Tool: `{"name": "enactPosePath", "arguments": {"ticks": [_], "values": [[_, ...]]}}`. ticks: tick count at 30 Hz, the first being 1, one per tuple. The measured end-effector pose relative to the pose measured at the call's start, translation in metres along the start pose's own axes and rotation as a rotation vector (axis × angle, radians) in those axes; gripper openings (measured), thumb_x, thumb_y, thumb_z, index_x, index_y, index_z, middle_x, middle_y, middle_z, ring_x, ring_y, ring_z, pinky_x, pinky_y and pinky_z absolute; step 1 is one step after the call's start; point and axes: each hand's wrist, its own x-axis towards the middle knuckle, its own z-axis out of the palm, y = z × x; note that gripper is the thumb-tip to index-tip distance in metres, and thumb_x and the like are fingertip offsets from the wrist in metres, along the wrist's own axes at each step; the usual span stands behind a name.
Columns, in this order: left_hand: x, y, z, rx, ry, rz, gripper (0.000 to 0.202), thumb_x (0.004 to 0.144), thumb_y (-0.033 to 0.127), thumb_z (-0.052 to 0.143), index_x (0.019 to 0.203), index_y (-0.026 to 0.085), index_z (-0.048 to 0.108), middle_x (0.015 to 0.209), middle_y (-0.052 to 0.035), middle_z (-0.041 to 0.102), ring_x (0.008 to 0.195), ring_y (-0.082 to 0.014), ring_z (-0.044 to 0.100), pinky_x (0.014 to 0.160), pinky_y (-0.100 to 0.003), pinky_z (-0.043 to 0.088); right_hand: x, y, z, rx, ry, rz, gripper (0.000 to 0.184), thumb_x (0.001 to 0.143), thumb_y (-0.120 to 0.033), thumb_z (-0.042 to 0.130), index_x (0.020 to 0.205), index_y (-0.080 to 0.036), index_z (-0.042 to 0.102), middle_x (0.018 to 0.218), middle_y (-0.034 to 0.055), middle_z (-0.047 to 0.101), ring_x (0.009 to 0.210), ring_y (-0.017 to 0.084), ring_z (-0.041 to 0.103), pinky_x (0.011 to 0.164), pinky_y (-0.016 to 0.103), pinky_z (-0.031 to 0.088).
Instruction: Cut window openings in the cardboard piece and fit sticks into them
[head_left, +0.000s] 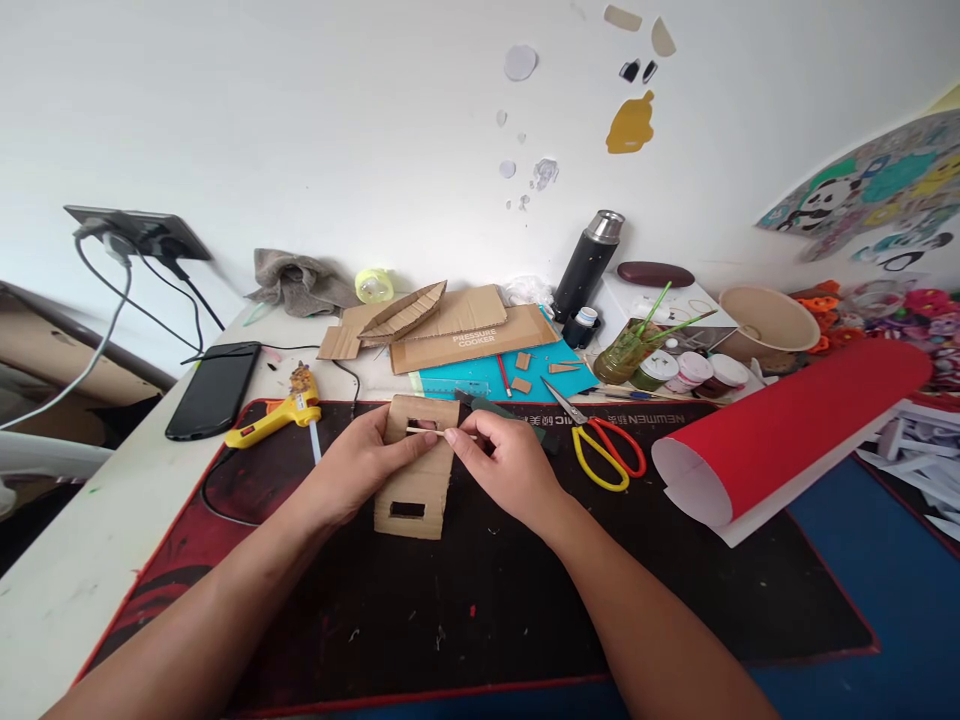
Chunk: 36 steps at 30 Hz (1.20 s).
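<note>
A cut cardboard strip [415, 478] with two rectangular holes is held up over the dark mat. Its left edge is gripped by my left hand [370, 455], the thumb lying across the front by the upper hole. My right hand [504, 457] pinches a thin wooden stick [424, 431], which lies crosswise over the cardboard just below the upper hole. The left thumb also touches the stick. Part of the strip's upper left edge is hidden behind my left fingers. Scissors [600, 440] with yellow and red handles lie open to the right of my right hand.
A yellow glue gun [281, 408] and a black phone [212, 390] lie at the left. Cardboard pieces [472, 325], a blue sheet [480, 380] and a black flask [589, 265] are behind. A red paper roll [795, 430] lies right, on the black mat [540, 600].
</note>
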Motion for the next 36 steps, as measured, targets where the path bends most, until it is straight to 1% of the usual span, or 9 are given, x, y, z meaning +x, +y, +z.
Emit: {"name": "enactPosePath", "arguments": {"ticks": [10,18,25,30,33,36], "values": [[0.002,-0.003,0.003,-0.032,0.044,-0.018,0.060,0.068,0.058,0.092,0.110,0.018,0.077,0.106,-0.0105,0.085,0.095,-0.0323,0.080,0.084,-0.041,0.066,-0.001,-0.001,0.001,-0.034,0.002,-0.027,0.031,0.101,-0.043,0.062,0.077,-0.023,0.063,0.069,-0.0008,0.067,0.059,0.014,0.053,0.060,0.029,0.037],[0.005,-0.004,0.003,-0.086,0.032,-0.048,0.056,0.066,0.053,0.096,0.105,0.018,0.078,0.098,-0.0066,0.085,0.084,-0.0252,0.079,0.076,-0.033,0.063,-0.001,-0.001,0.002,-0.027,-0.006,-0.009,0.032,0.100,-0.044,0.060,0.075,-0.024,0.058,0.068,-0.0008,0.065,0.059,0.015,0.052,0.059,0.030,0.034],[0.004,-0.006,0.007,-0.068,0.084,-0.033,0.056,0.067,0.054,0.095,0.104,0.016,0.076,0.094,-0.0062,0.084,0.078,-0.0236,0.076,0.071,-0.033,0.061,0.000,0.002,0.003,-0.012,-0.019,-0.010,0.031,0.102,-0.044,0.058,0.080,-0.024,0.060,0.070,-0.0010,0.065,0.061,0.015,0.056,0.060,0.030,0.036],[0.004,-0.008,0.008,-0.030,0.100,0.004,0.056,0.065,0.052,0.095,0.104,0.017,0.075,0.096,-0.0064,0.084,0.080,-0.0250,0.077,0.071,-0.033,0.062,0.000,0.005,0.002,-0.021,-0.027,-0.007,0.030,0.104,-0.043,0.059,0.082,-0.023,0.062,0.071,-0.0008,0.066,0.064,0.015,0.057,0.060,0.030,0.035],[0.005,-0.010,0.008,-0.026,0.117,0.006,0.056,0.065,0.053,0.095,0.104,0.017,0.075,0.098,-0.0066,0.084,0.081,-0.0253,0.077,0.072,-0.033,0.062,0.000,0.006,0.003,-0.020,-0.010,-0.019,0.028,0.104,-0.043,0.060,0.085,-0.023,0.066,0.073,-0.0006,0.068,0.064,0.016,0.059,0.061,0.029,0.037],[0.008,-0.013,0.006,-0.059,0.120,0.019,0.059,0.065,0.055,0.095,0.105,0.017,0.075,0.100,-0.0079,0.084,0.082,-0.0254,0.076,0.072,-0.033,0.061,0.000,0.007,0.004,-0.022,0.037,-0.046,0.023,0.102,-0.041,0.063,0.089,-0.023,0.068,0.076,-0.0002,0.070,0.065,0.016,0.060,0.062,0.029,0.040]]}}
